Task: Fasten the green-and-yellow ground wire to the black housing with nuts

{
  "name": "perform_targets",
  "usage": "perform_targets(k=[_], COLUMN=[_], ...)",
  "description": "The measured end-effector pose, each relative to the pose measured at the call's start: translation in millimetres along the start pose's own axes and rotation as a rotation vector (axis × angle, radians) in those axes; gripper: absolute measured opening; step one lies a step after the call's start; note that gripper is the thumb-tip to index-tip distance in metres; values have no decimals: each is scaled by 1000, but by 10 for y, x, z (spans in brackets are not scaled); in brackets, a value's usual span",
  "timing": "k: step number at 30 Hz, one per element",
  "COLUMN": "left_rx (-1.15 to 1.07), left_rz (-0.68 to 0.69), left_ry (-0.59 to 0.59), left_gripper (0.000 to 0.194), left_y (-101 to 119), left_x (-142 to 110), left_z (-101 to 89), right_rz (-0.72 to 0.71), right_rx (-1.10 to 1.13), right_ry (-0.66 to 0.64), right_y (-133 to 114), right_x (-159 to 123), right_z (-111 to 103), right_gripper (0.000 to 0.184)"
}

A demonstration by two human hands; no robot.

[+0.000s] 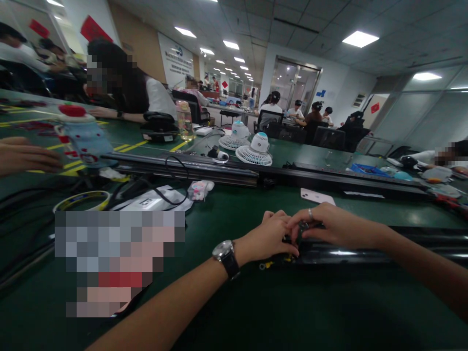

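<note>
While left hand and right hand touch, both curled, can't tell what's pinched; small yellow-and-silver ring-ended piece near, flat pale-pink phone far.

Dark piece between the hands, mostly hidden (its shape unclear)

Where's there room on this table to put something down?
The green tabletop looks bare on the near side, between the left forearm and the shiny black bar. A smaller gap lies between the pinkish-white trinket and the left hand. The left side is crowded: cables, tape roll, white bag.
</note>
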State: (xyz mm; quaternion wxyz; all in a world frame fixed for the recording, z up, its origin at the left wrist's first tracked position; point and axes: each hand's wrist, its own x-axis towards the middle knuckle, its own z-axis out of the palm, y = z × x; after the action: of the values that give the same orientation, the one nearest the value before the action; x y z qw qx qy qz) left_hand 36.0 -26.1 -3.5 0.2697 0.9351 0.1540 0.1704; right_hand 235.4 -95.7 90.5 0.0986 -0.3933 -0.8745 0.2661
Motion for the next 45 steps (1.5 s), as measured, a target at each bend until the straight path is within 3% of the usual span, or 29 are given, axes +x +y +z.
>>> perform_targets(k=[12, 18, 27, 35, 38, 41, 45], left_rx=[9, 6, 11, 34, 4, -9, -1], left_rz=[7, 40, 19, -5, -33, -44, -39], left_ry=[-38, -64, -54, -20, -14, 1, 40], left_gripper=[31, 24, 22, 19, 26, 38, 28], left_y=[37, 15, -12, 52, 85, 102, 92], left_x=[4, -11, -10, -23, -23, -26, -27], left_z=[-25, -56, -49, -64, -52, -43, -42], right_rz=[-17, -45, -119, -90, -55, -62, -56], right_rx=[-49, -25, -2, -62, -53, -49, -73], right_ry=[-47, -48, -15, 13, 24, 32, 61], right_y=[-32, -7, -26, -139, -165, -173, -181], right_x=[10, 3, 36, 6, -6, -15, -21], right_z=[-17, 1, 1, -39, -35, -25, -19], right_gripper=[23, 22, 29, 38, 51, 52, 52])
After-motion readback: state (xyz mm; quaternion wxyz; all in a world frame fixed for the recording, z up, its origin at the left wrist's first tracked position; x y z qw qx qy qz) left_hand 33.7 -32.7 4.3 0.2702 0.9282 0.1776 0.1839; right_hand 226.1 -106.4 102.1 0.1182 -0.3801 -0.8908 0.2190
